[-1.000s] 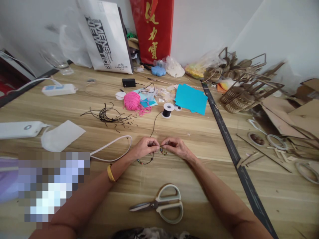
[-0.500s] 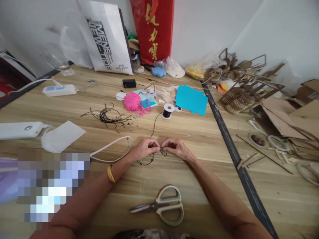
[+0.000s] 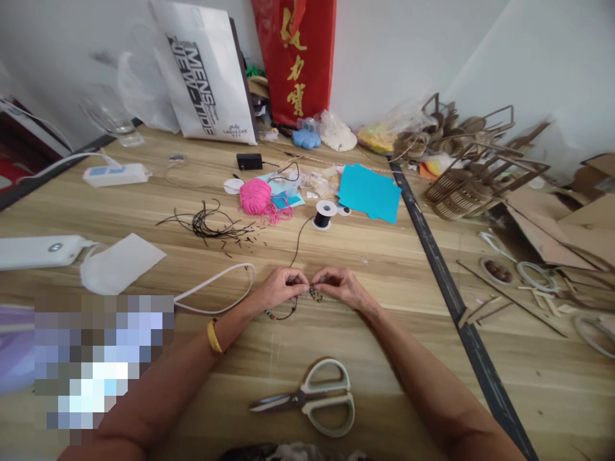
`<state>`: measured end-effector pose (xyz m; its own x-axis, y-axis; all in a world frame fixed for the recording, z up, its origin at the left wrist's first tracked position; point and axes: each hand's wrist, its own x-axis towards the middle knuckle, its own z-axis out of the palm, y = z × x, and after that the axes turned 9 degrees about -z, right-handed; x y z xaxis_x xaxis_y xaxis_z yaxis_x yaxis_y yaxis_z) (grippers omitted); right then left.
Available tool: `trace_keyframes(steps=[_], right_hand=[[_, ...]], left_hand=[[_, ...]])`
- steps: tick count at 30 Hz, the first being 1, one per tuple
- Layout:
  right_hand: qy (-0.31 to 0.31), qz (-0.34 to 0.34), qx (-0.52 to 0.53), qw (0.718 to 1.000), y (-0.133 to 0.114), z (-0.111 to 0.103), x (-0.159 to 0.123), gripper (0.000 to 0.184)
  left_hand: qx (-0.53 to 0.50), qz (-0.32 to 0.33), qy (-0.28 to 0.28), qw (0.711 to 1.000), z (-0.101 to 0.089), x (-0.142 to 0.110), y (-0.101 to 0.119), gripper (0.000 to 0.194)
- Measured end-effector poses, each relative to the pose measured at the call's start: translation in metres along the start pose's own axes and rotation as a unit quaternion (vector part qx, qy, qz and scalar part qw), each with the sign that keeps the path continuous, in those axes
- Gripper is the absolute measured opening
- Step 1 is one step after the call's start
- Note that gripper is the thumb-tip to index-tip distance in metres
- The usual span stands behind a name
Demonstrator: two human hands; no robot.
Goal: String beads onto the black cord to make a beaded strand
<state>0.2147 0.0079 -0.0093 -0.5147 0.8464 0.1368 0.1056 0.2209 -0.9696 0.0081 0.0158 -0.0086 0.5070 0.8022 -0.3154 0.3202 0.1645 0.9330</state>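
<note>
My left hand and my right hand meet fingertip to fingertip over the middle of the table, both pinched closed. Between them is a small beaded cord, its multicoloured beads hanging just below the right fingertips. The left fingers pinch the black cord, which runs back to a spool of black cord. Below my left hand, a cord end with coloured beads curves over the wood. Scissors with pale handles lie nearer to me. Exactly what sits between the fingertips is too small to see.
Left of centre lie a tangle of black cord pieces and a white cable loop. Behind are pink yarn and blue sheets. Small woven baskets and cardboard stand on the right.
</note>
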Motion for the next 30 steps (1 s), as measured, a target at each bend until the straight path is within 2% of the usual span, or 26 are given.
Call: trace_keyframes(steps=[9, 30], right_hand=[[0.008, -0.008, 0.024, 1.000, 0.0006, 0.0004, 0.0010, 0.031], [0.005, -0.005, 0.009, 1.000, -0.0005, 0.0006, 0.0010, 0.029]], left_hand=[[0.008, 0.003, -0.002, 1.000, 0.0003, 0.0005, -0.0019, 0.020], [0.011, -0.007, -0.009, 1.000, -0.0003, -0.0009, 0.0025, 0.019]])
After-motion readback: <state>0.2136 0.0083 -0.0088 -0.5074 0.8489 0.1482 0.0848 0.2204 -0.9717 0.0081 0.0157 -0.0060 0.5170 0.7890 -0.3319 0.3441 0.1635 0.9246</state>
